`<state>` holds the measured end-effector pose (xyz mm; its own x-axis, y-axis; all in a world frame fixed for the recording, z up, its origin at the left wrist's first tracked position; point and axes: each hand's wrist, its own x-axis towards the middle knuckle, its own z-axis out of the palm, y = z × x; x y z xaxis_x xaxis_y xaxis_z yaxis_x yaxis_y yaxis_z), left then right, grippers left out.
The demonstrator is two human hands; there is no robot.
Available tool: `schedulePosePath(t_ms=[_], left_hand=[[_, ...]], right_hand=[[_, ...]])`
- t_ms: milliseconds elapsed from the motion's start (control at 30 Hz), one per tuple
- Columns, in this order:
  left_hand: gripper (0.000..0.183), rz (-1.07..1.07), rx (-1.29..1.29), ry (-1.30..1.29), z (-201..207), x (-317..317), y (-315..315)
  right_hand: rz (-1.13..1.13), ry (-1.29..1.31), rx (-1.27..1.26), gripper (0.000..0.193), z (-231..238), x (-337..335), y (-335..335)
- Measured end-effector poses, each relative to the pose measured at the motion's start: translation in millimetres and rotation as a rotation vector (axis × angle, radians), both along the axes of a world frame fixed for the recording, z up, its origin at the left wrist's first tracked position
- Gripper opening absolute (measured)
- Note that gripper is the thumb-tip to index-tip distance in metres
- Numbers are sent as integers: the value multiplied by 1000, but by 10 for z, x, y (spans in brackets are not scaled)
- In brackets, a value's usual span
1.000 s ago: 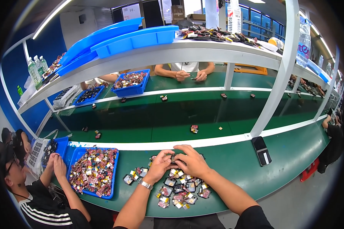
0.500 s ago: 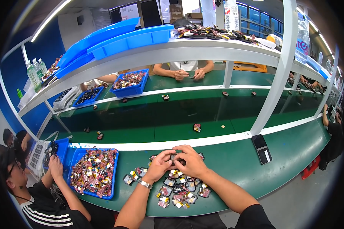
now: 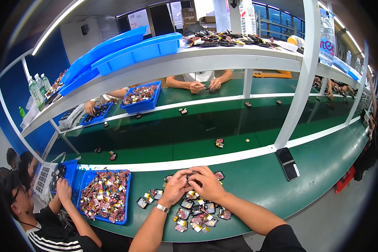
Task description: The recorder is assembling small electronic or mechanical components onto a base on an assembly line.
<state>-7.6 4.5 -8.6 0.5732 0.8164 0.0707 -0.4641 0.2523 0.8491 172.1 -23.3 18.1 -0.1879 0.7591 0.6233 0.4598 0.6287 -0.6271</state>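
My left hand (image 3: 174,187) and my right hand (image 3: 206,185) meet above the bench, fingers closed around a small black housing (image 3: 195,182). Most of that housing is hidden behind my fingers. Below and around my hands lies a loose pile of small electronic assemblies (image 3: 197,212), black-framed pieces with red boards and white and yellow parts. A few similar assemblies (image 3: 148,197) lie just left of my left wrist, which wears a metal-banded watch.
A blue tray (image 3: 127,210) heaped with small red and white boards stands to my left, beside a co-worker (image 3: 59,218). A dark phone (image 3: 287,164) lies at right near a white post (image 3: 298,84). Beyond the white rail, a green conveyor belt (image 3: 176,147) carries scattered pieces.
My hands stay together on the small black housing, with the right fingers shifted over it. The view has tilted slightly. Across the bench, a co-worker's hand has come into the far-left blue tray.
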Motion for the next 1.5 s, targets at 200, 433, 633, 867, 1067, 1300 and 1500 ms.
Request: schedulePosePath(t_ms=[200,433,633,867,1067,1300,1500], left_hand=[[32,12,-1,-13,-5,12,5],[30,29,-12,-18,-27,2,2],[28,33,-9,-34,-36,-6,-16],[27,41,-13,-23,-39,71,35],[33,58,19,-85,-62,-131,-55],[27,-65,21,-140,4,125,-28],[26,-49,32,-138,-42,49,0]], right_hand=[[-30,44,-34,14,-23,-16,-11],[-27,93,-80,15,-72,-29,-9],[-43,47,-50,15,-22,-35,-36],[-69,56,-23,15,-36,12,6],[16,87,-104,19,-82,-168,30],[-40,177,-285,16,-17,-1,-35],[-12,142,-295,18,16,-69,9]])
